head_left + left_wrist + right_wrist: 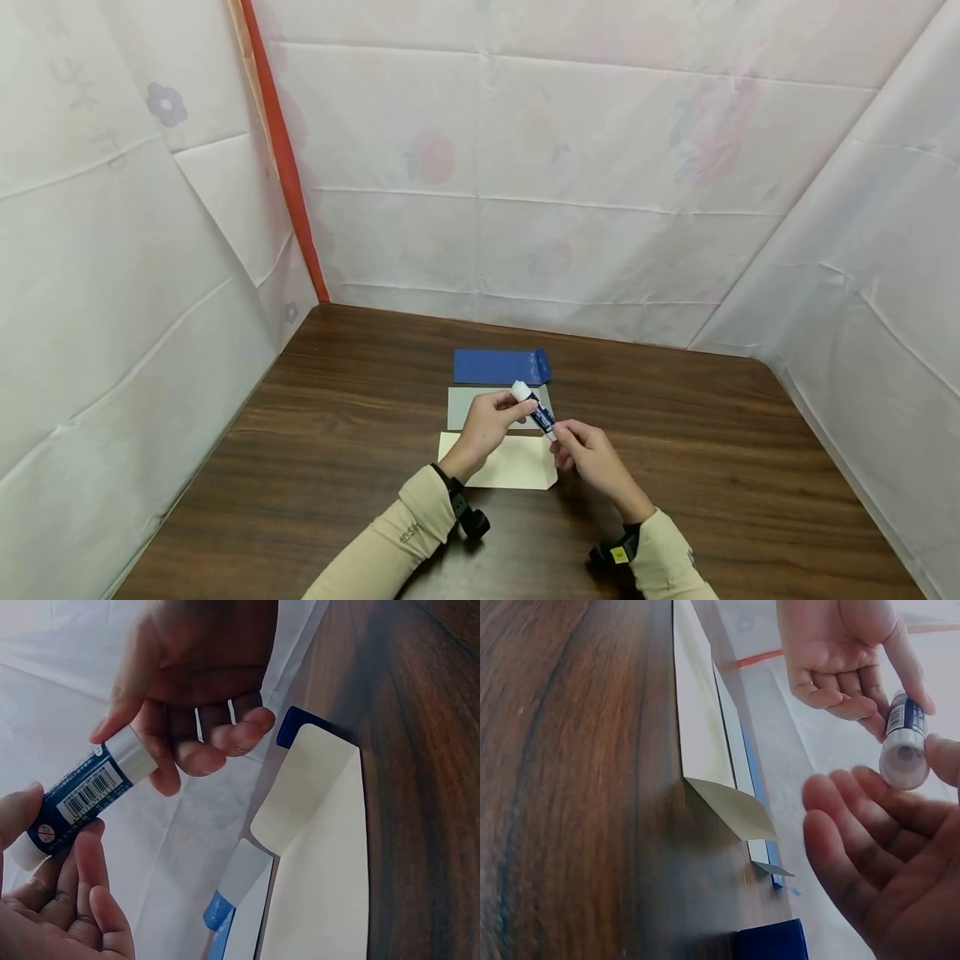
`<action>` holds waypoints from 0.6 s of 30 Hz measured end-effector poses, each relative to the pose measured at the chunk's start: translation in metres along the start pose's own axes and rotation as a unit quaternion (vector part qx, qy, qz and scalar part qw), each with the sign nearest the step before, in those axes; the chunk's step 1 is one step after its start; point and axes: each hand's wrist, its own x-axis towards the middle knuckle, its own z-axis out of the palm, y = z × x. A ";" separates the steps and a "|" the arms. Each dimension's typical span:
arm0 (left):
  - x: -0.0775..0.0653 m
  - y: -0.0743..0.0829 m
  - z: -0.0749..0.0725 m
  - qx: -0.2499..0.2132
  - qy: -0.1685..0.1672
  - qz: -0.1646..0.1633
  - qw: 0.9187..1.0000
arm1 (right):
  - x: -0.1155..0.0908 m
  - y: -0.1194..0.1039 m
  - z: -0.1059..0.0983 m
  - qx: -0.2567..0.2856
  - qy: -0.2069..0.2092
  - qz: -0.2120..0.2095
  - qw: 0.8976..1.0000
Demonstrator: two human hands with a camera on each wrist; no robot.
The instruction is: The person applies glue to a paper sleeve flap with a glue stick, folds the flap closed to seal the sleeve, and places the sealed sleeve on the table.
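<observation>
A glue stick with a dark blue label and whitish ends is held slanted above the envelopes. My left hand grips it near its upper white end, thumb on one side and fingers behind. At the other end, my right hand pinches the translucent tip between thumb and forefinger, its other fingers loosely curled. Beneath the hands lies a cream envelope, its flap raised at the right end. Beyond it lie a grey envelope, partly covered by my left hand, and a blue envelope.
A dark blue, straight-edged object rests on the table by the cream flap; in the head view it is hidden. The brown wooden table is bounded by pale patterned sheets at the back and sides.
</observation>
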 end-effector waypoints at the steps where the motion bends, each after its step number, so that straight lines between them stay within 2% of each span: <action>1: 0.000 0.000 0.000 0.000 0.001 0.000 1.000 | 0.000 0.001 0.001 0.001 0.013 0.003 1.000; 4: 0.000 0.001 0.000 -0.003 0.005 -0.001 1.000 | 0.001 0.001 0.002 0.012 0.044 0.011 0.999; 8: 0.000 0.001 0.002 -0.011 0.005 -0.002 1.000 | 0.001 0.000 0.003 0.023 0.057 0.010 0.998; 12: -0.001 0.002 0.003 -0.015 0.000 -0.004 1.000 | 0.001 -0.001 0.004 0.007 0.071 0.010 0.997; 15: -0.001 0.002 0.003 -0.013 0.000 -0.004 1.000 | 0.001 -0.001 0.004 -0.014 0.066 0.003 0.998; 18: 0.000 0.002 0.003 -0.005 0.006 -0.002 1.000 | 0.000 -0.001 0.003 -0.023 0.041 -0.016 0.999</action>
